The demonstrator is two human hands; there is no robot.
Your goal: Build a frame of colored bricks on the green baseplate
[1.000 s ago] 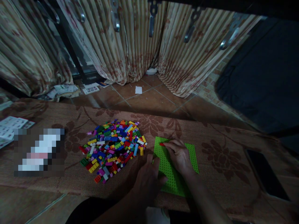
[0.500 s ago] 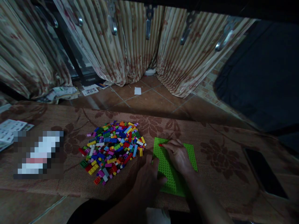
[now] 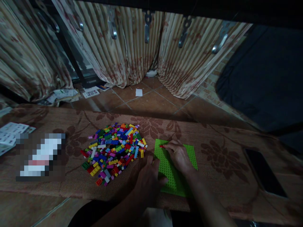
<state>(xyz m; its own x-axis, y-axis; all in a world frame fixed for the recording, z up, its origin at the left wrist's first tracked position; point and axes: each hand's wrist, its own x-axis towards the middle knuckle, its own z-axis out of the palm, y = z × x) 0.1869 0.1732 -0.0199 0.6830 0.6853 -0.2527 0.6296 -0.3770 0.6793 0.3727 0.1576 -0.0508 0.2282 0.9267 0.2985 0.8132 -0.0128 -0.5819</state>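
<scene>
A bright green studded baseplate (image 3: 170,176) lies on the cloth in front of me. Near its far left corner, my right hand (image 3: 178,156) pinches a small red toy brick (image 3: 162,146) between thumb and fingers, at the plate's surface; whether the brick is pressed onto the studs I cannot tell. My left hand (image 3: 149,175) rests along the plate's left edge, thumb and fingers apart, holding nothing that shows. Left of that hand spreads a pile of multicoloured toy bricks (image 3: 115,153).
A dark phone (image 3: 265,173) lies at the right on the patterned cloth (image 3: 220,186). Printed sheets (image 3: 11,134) and a blurred-out item (image 3: 42,157) are at the left. Beyond the cloth's far edge are the tiled floor and striped curtains (image 3: 132,47), with metal hooks hanging above.
The view has shifted slightly. My right hand still pinches the red brick in nearly the same spot, and my left hand stays by the plate's left edge.
</scene>
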